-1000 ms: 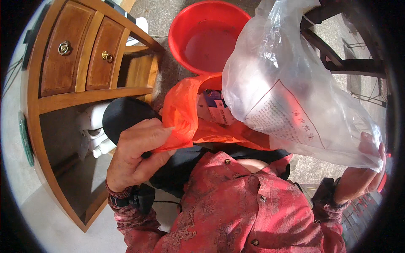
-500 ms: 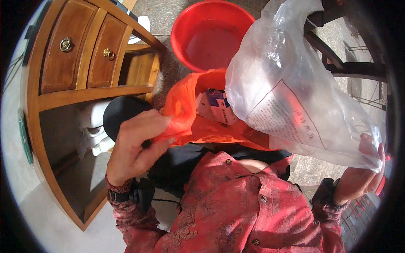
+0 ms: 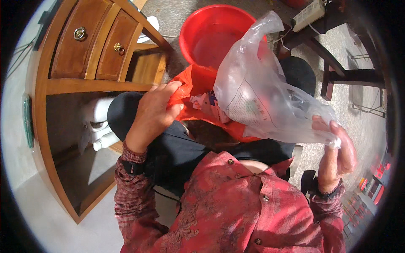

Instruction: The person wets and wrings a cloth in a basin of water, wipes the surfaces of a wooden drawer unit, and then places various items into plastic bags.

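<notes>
My left hand (image 3: pixel 155 110) pinches the rim of an orange-red plastic bag (image 3: pixel 185 86), which hangs open between my knees. Inside that bag lie small printed boxes or packets (image 3: pixel 209 106), partly covered. A translucent plastic bag (image 3: pixel 261 90) with printing on its side stretches over the right part of the orange bag. My right hand (image 3: pixel 338 152) grips one bunched corner of the clear bag, at the right. The clear bag looks mostly flattened; whether anything is in it I cannot tell.
Beyond the bags stands a red basin (image 3: pixel 206 36) on the floor. A wooden cabinet (image 3: pixel 88 86) with two drawers is at the left, with white bottles (image 3: pixel 103 126) on its lower shelf. Dark wooden furniture legs (image 3: pixel 325 55) and a power strip (image 3: pixel 309 16) are at the upper right.
My right hand has moved inward and up, and the clear bag has sagged and narrowed. My left hand, still on the orange bag, has moved slightly right and away from me.
</notes>
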Available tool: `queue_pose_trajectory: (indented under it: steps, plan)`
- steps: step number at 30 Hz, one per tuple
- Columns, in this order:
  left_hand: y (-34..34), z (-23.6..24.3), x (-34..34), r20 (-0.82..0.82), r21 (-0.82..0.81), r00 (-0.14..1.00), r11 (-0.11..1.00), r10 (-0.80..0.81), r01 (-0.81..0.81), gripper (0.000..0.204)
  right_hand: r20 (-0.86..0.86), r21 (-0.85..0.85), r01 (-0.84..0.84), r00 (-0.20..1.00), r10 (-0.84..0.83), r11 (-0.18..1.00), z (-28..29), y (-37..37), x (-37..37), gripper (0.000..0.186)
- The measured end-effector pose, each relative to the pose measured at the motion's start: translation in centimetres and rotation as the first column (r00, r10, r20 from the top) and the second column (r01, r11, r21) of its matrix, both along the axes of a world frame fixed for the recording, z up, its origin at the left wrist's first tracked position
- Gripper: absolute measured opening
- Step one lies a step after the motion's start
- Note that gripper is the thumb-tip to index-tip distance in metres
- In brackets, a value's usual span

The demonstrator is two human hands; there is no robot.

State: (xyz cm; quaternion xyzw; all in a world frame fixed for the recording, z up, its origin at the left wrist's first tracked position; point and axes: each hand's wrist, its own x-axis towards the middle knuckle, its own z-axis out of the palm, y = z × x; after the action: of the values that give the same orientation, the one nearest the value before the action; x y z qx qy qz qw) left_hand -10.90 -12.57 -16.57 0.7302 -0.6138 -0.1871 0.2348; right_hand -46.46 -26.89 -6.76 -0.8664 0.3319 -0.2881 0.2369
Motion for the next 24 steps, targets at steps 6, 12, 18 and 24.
queue_pose_trajectory:
  steps: [6, 12, 18, 24]
  plan:
    - [-0.1, 0.5, -1.0, 0.147, -0.274, 0.979, 0.957, 0.143, -0.099, 0.055, 0.097, 0.027, -0.290, 0.953, 0.286, 0.957, 1.3, -0.1, 4.0, 0.025]
    - [-0.9, 3.7, -4.2, -0.544, -0.160, 0.818, 0.934, 0.187, -0.320, 0.061, 0.209, 0.096, -0.540, 0.832, 0.513, 0.836, 2.9, 0.2, 5.2, 0.023]
    - [-4.0, 3.0, -5.0, -0.552, -0.086, 0.794, 0.930, 0.255, -0.359, 0.083, 0.175, -0.082, -0.729, 0.661, 0.730, 0.680, 3.2, 0.9, 5.9, 0.021]
    - [-6.3, 4.4, -6.3, -0.566, -0.055, 0.816, 0.982, 0.118, -0.180, 0.051, 0.190, -0.163, -0.765, 0.595, 0.781, 0.623, 2.7, 0.9, 5.0, 0.023]
